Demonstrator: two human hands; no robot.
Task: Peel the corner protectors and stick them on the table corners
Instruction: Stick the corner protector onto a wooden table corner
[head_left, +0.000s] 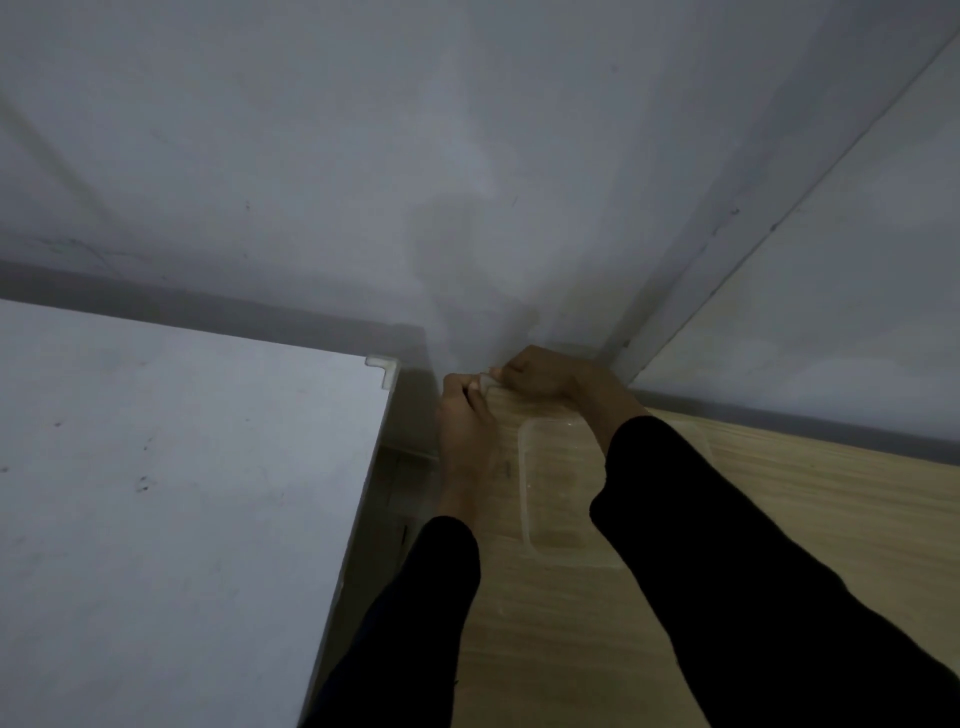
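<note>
Both hands meet at the far left corner of the wooden table (779, 519), close to the wall. Between their fingertips is a small pale corner protector (485, 382). My left hand (462, 415) pinches it from the left, and my right hand (545, 376) grips it with curled fingers from the right. Most of the protector is hidden by the fingers. On the far right corner of the white table (182, 493) sits another L-shaped white corner protector (384, 370).
A clear plastic container (550, 493) lies on the wooden table between my forearms. A narrow dark gap (400, 483) separates the two tables. Grey walls (467, 156) rise directly behind both tables and meet in a corner at the right.
</note>
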